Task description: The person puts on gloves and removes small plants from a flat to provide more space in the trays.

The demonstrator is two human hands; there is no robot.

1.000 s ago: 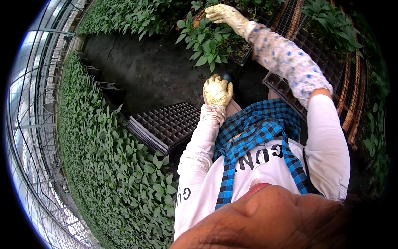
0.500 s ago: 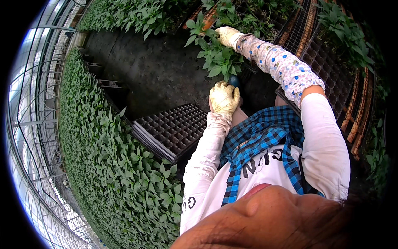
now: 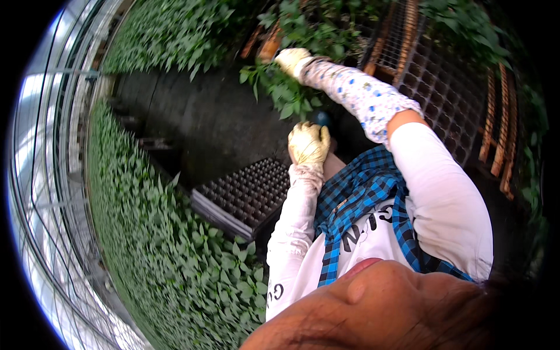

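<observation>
Right hand [image 3: 291,58], in a pale glove, is stretched far out and curled into a clump of green seedlings [image 3: 286,93], fingers closed among the leaves (exactly what it pinches, I cannot tell). Left hand [image 3: 309,143], gloved too, is drawn in near the chest, fingers loosely bent, holding nothing visible. Beside it lies a stack of black cell trays [image 3: 245,192], the cells bare. A dark mesh crate [image 3: 443,87] sits by the right arm.

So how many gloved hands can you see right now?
2. The left hand rests near the person's knee, above the empty black seedling tray. The right hand reaches out into the green seedlings ahead. No other hands show, though leaves could hide some.
</observation>
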